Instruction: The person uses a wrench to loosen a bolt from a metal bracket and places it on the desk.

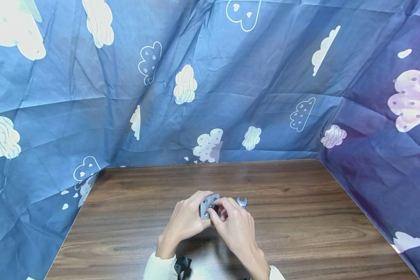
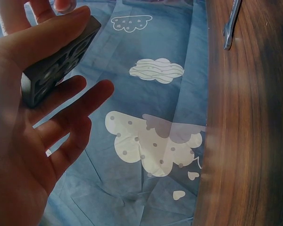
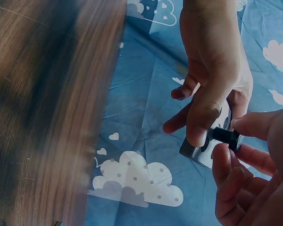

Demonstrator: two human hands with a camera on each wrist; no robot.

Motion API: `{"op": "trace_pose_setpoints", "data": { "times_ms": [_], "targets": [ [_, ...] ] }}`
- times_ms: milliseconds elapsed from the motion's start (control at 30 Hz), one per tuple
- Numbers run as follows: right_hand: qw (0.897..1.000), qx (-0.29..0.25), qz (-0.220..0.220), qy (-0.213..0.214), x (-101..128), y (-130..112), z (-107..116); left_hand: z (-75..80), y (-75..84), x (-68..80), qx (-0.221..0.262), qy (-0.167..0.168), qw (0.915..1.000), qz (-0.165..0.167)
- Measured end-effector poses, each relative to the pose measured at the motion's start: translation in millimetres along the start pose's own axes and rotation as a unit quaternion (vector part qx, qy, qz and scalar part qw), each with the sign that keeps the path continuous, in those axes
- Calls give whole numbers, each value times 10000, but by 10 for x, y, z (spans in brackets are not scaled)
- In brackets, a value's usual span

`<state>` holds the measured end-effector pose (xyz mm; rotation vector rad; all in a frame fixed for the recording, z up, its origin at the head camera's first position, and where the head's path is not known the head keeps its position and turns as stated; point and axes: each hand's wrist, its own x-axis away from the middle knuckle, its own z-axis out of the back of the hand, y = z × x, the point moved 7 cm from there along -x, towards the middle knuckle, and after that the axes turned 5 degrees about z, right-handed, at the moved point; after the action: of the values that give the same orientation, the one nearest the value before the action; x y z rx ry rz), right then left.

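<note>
A small grey metal block (image 1: 208, 206) with round holes is held above the wooden table (image 1: 301, 217). My left hand (image 1: 187, 219) grips the block (image 2: 56, 63) by its edges between thumb and fingers. My right hand (image 1: 232, 223) pinches a small black bolt (image 3: 226, 136) between thumb and fingertips at the face of the block (image 3: 203, 153). In the head view the bolt (image 1: 215, 208) shows as a dark spot at the block's middle.
A small silver open-end wrench (image 1: 242, 202) lies on the table just right of the hands; it also shows at the top of the left wrist view as the wrench (image 2: 231, 23). Blue cloud-patterned cloth (image 1: 210, 77) walls the table at the back and both sides.
</note>
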<state>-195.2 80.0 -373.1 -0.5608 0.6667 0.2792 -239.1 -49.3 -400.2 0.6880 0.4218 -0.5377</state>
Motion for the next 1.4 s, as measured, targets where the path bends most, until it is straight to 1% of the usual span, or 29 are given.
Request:
{"op": "trace_pose_setpoints", "data": {
  "times_ms": [633,900,1133,1400],
  "targets": [
    [9995,-136,266,-24,-2,-38,27,-6,-1,2,47,-39,10000,18],
    [9994,-200,290,-61,-10,-50,28,-5,0,0,41,-9,10000,6],
    [9989,-222,399,-63,-8,-69,29,-9,-3,2,63,-46,10000,23],
    [9988,-235,395,-137,-9,-69,21,-13,0,2,47,-33,10000,-10]
  ]
}}
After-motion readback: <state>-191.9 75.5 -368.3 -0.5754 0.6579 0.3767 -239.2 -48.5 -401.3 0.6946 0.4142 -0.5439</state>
